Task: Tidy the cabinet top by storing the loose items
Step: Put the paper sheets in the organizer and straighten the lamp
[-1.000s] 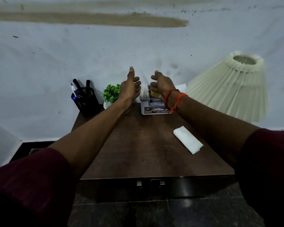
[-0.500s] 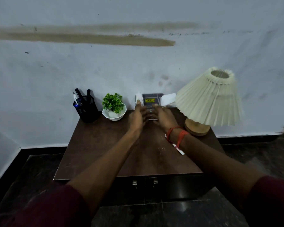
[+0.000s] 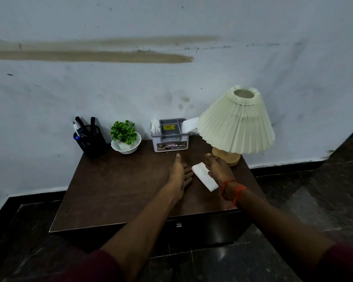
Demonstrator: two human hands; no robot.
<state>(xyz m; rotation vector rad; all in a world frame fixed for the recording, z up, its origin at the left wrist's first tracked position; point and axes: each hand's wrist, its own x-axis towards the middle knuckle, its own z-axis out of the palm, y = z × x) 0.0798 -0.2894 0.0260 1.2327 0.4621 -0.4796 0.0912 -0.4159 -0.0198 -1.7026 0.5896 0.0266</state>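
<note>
On your bench (image 3: 114, 192) you have one black pen cup (image 3: 91, 143) at the far left holding three or four pens, their exact count hard to make out in the dim light; then one small green plant (image 3: 124, 132) in a white bowl; then one grey organiser box (image 3: 170, 135) with white paper slips sticking up at both ends, its label too small to read beyond "OPEL"; and one pleated lamp (image 3: 235, 123) at the right, whose shade hides most of its wooden base. Your left hand (image 3: 179, 173) lies flat on the bench, fingers (image 3: 186, 176) released and spread, holding nothing. Just right of those fingers, between your two hands, lies one folded white tissue (image 3: 204, 175). Your right hand (image 3: 219, 169), wearing a red thread at the wrist, hangs over the tissue's right edge and covers part of it; its fingers look loosely open, but you cannot tell whether they touch the tissue. One drawer handle (image 3: 178, 224) shows below the bench edge, between your forearms.
</note>
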